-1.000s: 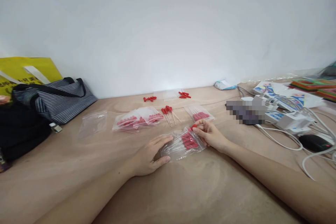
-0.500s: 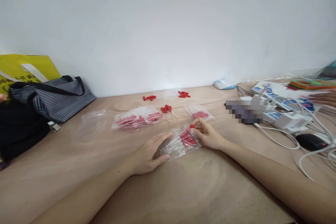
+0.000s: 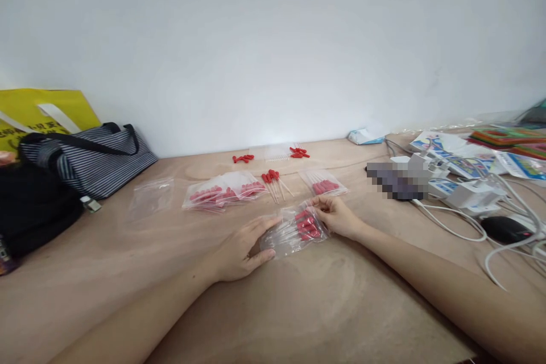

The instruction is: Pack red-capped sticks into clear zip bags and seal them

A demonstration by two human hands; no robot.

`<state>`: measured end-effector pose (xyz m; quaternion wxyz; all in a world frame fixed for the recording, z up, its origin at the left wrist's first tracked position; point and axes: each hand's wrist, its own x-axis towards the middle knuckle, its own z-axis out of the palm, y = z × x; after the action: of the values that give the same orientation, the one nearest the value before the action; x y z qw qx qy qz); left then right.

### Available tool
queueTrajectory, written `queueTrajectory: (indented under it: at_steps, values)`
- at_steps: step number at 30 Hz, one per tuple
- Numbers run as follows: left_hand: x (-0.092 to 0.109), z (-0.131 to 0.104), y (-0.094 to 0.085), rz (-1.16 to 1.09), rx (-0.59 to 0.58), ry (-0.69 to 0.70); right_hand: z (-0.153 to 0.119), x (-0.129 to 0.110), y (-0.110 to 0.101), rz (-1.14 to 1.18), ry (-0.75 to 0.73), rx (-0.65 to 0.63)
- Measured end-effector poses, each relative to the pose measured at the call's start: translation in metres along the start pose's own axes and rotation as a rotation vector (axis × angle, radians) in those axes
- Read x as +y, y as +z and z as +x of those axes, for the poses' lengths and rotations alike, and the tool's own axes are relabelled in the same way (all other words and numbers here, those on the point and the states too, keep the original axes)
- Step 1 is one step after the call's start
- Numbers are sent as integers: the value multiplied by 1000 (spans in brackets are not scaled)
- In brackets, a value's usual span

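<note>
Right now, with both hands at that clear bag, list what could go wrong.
The right hand is at the red ends in the clear bag, so pushing hard might split the thin film. Drifting forward, it might nudge the filled bag just beyond. The loose sticks beyond the left hand could scatter if brushed.

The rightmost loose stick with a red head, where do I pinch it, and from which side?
Pinch the rightmost stick by its bare pale end, probably best from above and the near right. It lies flat, and that end fans away from the other sticks, while the red heads bunch together.
</note>
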<state>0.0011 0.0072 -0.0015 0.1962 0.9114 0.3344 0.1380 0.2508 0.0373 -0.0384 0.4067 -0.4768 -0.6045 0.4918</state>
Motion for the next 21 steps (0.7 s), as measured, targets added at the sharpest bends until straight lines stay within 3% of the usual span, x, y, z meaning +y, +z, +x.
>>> queueTrajectory:
  at_steps: [4, 11, 21]
  values:
    - [-3, 0, 2, 33, -27, 24, 0, -2, 0, -25, 23, 83]
    - [-3, -1, 2, 64, -64, 10, -11, -18, -5, -51, 84, 16]
    - [-3, 1, 2, 90, -47, 32, -10, -20, -3, 60, 155, 2]
